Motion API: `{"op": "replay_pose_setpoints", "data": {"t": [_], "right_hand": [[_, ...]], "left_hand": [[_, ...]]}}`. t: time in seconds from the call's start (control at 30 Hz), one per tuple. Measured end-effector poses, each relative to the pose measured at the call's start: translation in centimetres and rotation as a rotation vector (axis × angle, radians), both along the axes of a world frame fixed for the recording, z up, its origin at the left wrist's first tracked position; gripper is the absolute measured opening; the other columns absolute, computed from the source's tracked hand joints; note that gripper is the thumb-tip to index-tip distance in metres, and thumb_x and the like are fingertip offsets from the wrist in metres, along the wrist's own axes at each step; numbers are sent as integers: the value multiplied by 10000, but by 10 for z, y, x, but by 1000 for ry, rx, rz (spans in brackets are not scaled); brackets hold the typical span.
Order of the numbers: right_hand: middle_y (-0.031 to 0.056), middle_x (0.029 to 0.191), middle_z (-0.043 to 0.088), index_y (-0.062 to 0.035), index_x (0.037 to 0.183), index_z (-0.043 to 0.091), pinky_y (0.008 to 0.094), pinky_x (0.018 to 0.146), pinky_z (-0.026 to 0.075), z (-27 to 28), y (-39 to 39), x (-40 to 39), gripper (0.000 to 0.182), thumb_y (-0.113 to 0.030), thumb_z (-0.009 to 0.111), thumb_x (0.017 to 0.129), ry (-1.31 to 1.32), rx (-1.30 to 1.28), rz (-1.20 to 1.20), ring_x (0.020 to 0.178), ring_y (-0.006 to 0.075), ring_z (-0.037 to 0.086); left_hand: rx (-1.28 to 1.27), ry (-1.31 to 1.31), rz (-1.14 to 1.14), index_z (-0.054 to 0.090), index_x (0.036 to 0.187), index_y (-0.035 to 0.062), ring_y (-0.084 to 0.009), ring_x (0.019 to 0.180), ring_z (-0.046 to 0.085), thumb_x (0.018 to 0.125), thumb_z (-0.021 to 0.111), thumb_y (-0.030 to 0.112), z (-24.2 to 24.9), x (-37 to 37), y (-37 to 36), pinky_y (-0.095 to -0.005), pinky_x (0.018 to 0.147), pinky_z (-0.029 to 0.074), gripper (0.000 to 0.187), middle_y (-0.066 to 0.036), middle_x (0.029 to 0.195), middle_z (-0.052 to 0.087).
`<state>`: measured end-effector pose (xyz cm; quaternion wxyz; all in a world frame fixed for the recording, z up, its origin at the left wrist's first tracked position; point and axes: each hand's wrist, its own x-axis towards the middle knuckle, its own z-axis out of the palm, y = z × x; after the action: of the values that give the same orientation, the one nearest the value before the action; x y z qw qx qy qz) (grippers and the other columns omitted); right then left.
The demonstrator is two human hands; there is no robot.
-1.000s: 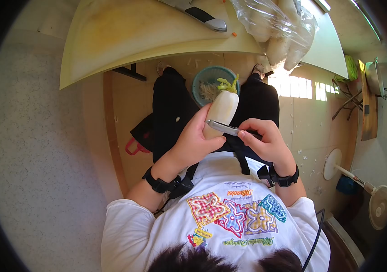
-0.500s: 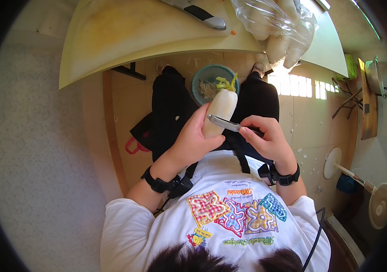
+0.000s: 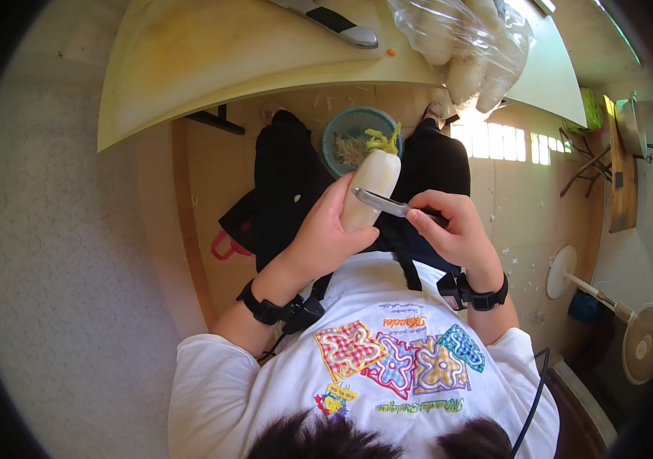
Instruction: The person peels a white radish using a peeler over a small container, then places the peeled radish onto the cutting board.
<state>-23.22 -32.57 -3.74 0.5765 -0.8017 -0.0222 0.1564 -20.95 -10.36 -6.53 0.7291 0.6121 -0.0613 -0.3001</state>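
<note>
A white radish [image 3: 377, 173] with a short green leafy top is held over my lap, its top end pointing away from me. My left hand [image 3: 332, 229] is wrapped round its lower left side. In my right hand [image 3: 449, 226] is a peeler [image 3: 382, 202], gripped by its dark handle. The peeler's metal head lies across the middle of the radish, at or very near its surface. Below the leafy end, a teal basin [image 3: 329, 150] stands on the floor between my feet, with pale peelings [image 3: 351, 151] in it.
On the table [image 3: 265, 84] ahead lie a knife [image 3: 342, 27] and a small orange scrap [image 3: 391, 53]. A clear plastic bag of white radishes [image 3: 468, 73] hangs over the table's edge. Peel bits dot the floor. A fan [image 3: 643, 344] stands at the right.
The peeler's head has shifted slightly up along the radish, away from me, with my right hand. My left hand and the radish have stayed nearly still.
</note>
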Motion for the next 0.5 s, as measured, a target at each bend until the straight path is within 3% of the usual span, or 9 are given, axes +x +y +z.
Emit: {"op": "replay_pose_setpoints", "data": {"t": [0.47, 0.5], "right_hand": [[37, 605, 515, 25, 919, 667, 253, 477, 327, -3, -10, 2, 132, -107, 667, 909, -96, -46, -77, 527, 70, 407], [24, 625, 537, 27, 915, 658, 240, 494, 355, -2, -11, 2, 131, -103, 654, 922, -79, -73, -49, 547, 67, 456]], "left_hand": [[36, 35, -62, 348, 1451, -2, -115, 1200, 485, 788, 662, 11, 4, -4, 5, -286, 1029, 389, 734, -43, 1301, 507], [35, 35, -63, 348, 1451, -2, -115, 1200, 485, 788, 662, 11, 4, -4, 5, -286, 1029, 389, 734, -43, 1301, 507]]}}
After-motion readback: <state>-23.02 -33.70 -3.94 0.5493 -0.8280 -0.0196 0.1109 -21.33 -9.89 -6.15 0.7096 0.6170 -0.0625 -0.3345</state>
